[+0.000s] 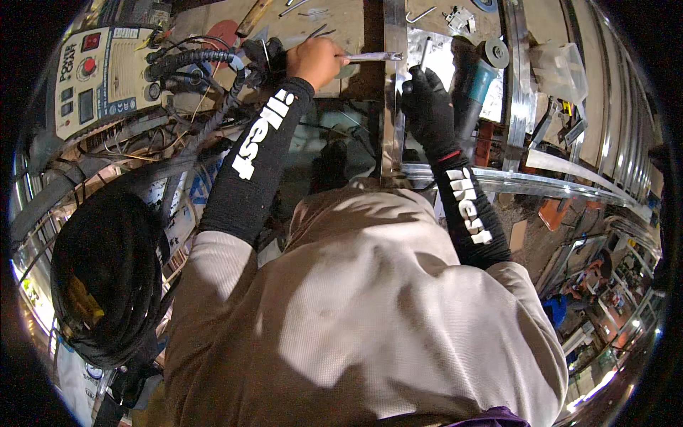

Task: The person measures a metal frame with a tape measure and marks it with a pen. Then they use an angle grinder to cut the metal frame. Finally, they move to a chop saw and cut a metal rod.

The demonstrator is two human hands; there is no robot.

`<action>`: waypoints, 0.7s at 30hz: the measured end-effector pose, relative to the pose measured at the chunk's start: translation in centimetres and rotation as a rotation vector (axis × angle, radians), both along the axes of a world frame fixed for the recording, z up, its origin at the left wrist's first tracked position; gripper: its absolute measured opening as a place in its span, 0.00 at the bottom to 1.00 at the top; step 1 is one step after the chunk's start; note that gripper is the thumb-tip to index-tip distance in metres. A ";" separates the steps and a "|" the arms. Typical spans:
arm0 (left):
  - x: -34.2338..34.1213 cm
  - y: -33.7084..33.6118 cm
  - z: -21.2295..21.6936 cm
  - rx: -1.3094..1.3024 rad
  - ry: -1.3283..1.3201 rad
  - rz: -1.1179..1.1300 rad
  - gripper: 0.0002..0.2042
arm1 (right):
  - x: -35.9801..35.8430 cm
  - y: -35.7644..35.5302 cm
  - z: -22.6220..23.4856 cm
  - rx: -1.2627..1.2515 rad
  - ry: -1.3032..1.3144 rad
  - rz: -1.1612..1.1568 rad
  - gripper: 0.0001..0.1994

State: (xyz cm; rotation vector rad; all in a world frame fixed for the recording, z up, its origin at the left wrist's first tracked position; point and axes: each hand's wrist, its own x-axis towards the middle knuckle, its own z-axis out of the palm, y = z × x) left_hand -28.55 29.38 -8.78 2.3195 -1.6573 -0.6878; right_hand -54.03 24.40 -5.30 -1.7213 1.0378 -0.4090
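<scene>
My bare left hand is closed around a slim grey metal bar, whose far end reaches the edge of a shiny metal tube. In a black glove, my right hand is closed just right of that tube. A short metal rod sticks up from its fingers. Beside the glove, over a bright sheet, lies an angle grinder with a teal body and a grey disc. Black sleeves cover both my forearms.
A welding machine with thick black cables stands at the left. A black rounded object sits below it. Further right are a clear plastic container and long metal profiles. A bent rod and small metal brackets lie at the back.
</scene>
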 end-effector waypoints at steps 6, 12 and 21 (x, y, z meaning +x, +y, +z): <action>0.0 -0.5 0.5 0.007 -0.059 0.040 0.12 | 2.0 1.4 -1.0 -0.173 -0.252 -0.184 0.17; -0.2 -0.6 0.7 0.013 -0.060 0.031 0.14 | 1.9 1.4 -1.7 -0.038 -0.265 -0.426 0.13; -0.3 -0.5 0.6 -0.071 -0.078 -0.006 0.10 | 2.9 0.8 -4.5 0.480 -0.945 -0.535 0.16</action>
